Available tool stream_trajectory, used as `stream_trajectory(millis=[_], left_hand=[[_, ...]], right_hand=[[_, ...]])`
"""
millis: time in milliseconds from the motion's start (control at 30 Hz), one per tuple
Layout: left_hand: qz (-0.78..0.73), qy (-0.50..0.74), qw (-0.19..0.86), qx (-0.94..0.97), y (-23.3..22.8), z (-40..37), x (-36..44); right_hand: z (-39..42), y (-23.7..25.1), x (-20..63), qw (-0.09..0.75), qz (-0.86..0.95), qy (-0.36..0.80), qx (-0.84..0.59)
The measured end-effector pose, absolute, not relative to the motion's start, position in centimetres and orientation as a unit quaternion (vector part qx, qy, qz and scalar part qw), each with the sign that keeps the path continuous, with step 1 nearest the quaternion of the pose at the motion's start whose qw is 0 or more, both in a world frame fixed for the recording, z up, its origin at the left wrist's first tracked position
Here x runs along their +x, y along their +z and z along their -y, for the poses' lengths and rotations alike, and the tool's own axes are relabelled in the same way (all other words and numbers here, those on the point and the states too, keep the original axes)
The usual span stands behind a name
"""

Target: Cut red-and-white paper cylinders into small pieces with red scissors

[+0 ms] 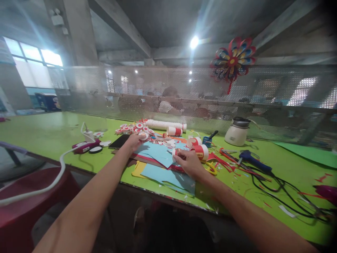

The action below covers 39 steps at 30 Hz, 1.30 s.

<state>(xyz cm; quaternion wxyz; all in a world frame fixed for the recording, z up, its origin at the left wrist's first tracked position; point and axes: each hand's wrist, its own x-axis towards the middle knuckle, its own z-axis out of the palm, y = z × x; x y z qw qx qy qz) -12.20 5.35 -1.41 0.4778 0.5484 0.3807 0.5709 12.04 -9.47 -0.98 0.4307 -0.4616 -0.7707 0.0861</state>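
My left hand [134, 141] pinches a round paper disc [143, 135], white with red, in front of a pile of similar red-and-white discs [127, 128]. Over light blue paper sheets [154, 150], my right hand [188, 161] is closed on a thin pointed tool [170, 151], its kind hidden by the fingers. Just beyond that hand lies a red-and-white paper cup [202, 152]. Another such cup [174, 131] lies farther back, beside a long white roll [165, 124]. Yellow scissor-like handles [211, 168] show to the right of my right wrist.
A hot glue gun [254, 161] with black cables and red paper scraps lies on the right. A cream jug [237, 131] stands behind it. A power strip [85, 146] with a white cord sits left, near a dark flat tablet-like object [119, 141]. Perforated metal panels close the back.
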Motion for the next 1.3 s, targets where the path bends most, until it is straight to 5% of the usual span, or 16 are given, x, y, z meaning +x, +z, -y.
stream_trajectory(millis=[300, 600, 1000, 1300], left_hand=[[-0.299, 0.567, 0.595, 0.485, -0.7, -4.7, -12.4], [-0.340, 0.571, 0.587, 0.463, -1.1, -5.6, -12.4], [-0.534, 0.546, 0.312, 0.565, -1.9, -6.0, -13.1], [-0.585, 0.385, 0.179, 0.691, -2.8, -6.3, -13.2]], right_hand=[[9.5, -1.0, 12.0, 0.424, 0.773, 0.085, -0.465], [9.5, -1.0, 12.0, 0.427, 0.772, 0.083, -0.463], [9.4, -1.1, 12.1, 0.428, 0.768, 0.084, -0.468], [9.3, -1.1, 12.2, 0.437, 0.768, 0.078, -0.461]])
